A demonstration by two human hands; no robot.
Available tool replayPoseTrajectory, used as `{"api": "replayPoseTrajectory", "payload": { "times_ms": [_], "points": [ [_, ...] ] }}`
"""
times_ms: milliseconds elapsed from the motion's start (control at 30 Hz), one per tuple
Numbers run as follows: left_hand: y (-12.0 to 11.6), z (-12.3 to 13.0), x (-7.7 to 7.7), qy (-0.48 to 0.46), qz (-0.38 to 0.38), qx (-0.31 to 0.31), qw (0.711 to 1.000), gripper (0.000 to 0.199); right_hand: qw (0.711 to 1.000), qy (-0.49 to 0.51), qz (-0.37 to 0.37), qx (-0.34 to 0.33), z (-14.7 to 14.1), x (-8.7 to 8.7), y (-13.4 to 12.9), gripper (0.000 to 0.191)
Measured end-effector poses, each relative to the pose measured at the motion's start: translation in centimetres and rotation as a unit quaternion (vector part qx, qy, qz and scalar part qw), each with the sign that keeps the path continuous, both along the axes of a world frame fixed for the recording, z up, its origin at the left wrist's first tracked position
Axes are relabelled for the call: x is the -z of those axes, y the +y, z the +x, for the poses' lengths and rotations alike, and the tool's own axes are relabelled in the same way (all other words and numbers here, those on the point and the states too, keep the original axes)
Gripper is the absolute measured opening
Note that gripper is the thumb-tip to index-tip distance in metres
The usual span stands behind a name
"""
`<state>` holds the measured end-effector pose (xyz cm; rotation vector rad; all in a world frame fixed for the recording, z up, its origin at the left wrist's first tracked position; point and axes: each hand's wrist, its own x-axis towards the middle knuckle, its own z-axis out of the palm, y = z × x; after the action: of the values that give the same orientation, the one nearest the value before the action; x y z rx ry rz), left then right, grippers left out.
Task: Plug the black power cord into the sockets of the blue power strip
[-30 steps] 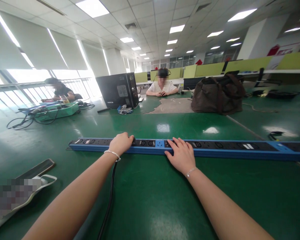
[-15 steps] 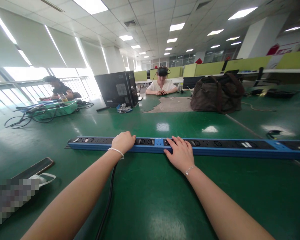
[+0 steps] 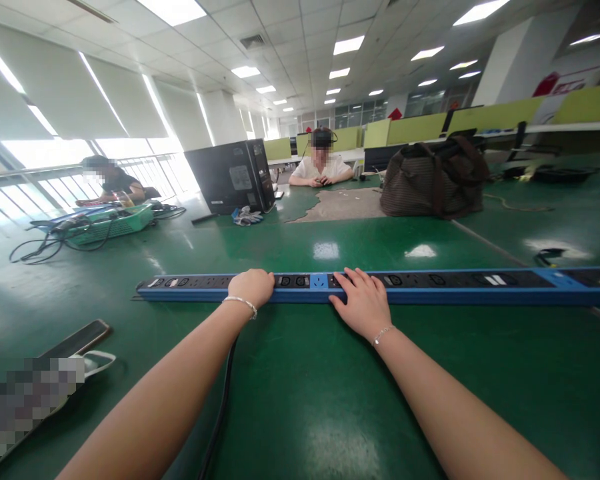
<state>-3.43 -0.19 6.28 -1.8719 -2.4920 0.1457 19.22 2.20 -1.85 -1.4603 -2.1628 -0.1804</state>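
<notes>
A long blue power strip [image 3: 450, 296] with black socket panels lies lengthwise across the green table [image 3: 280, 387]. My left hand [image 3: 253, 288], a bracelet at its wrist, is closed over the left part of the strip. From beneath that wrist a black cord [image 3: 227, 383] runs down toward me; its upper end is hidden by the hand. Just right of the light-blue socket block [image 3: 319, 281], my right hand [image 3: 364, 303] rests on the strip with its fingers spread, thumb at the near edge.
At left lie a phone-like slab [image 3: 83, 338] and a blurred-out item. Farther back are a green basket [image 3: 115, 227] of cables, a black computer case [image 3: 227, 177], gloves [image 3: 247, 216] and a brown bag [image 3: 433, 180]. Two people sit beyond, one [image 3: 321, 167] opposite me.
The view has shifted slightly. Both hands keep their places on the power strip, with the left still closed and the right still spread.
</notes>
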Motion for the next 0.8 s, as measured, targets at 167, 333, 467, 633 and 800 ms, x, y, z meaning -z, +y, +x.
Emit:
{"api": "replayPoseTrajectory", "payload": {
  "times_ms": [167, 333, 467, 633, 800],
  "points": [
    [0.1, -0.2, 0.1, -0.008, -0.007, 0.001, 1.0, 0.053, 1.0, -0.003, 0.003, 0.003, 0.0, 0.0, 0.0, 0.046],
    [0.0, -0.1, 0.2, -0.011, 0.001, -0.006, 1.0, 0.053, 1.0, -0.009, -0.001, 0.002, 0.0, 0.1, 0.0, 0.047],
    [-0.4, 0.2, 0.2, -0.005, 0.017, -0.023, 1.0, 0.055, 1.0, -0.003, 0.003, 0.0, 0.1, 0.0, 0.0, 0.047],
    [-0.7, 0.0, 0.9, 0.004, 0.071, -0.028, 0.997, 0.056, 1.0, -0.001, 0.007, -0.001, 0.0, 0.0, -0.1, 0.046],
    [-0.7, 0.1, 1.4, 0.012, 0.076, -0.014, 0.997, 0.055, 1.0, -0.003, 0.004, 0.005, 0.0, -0.1, -0.1, 0.046]
  ]
}}
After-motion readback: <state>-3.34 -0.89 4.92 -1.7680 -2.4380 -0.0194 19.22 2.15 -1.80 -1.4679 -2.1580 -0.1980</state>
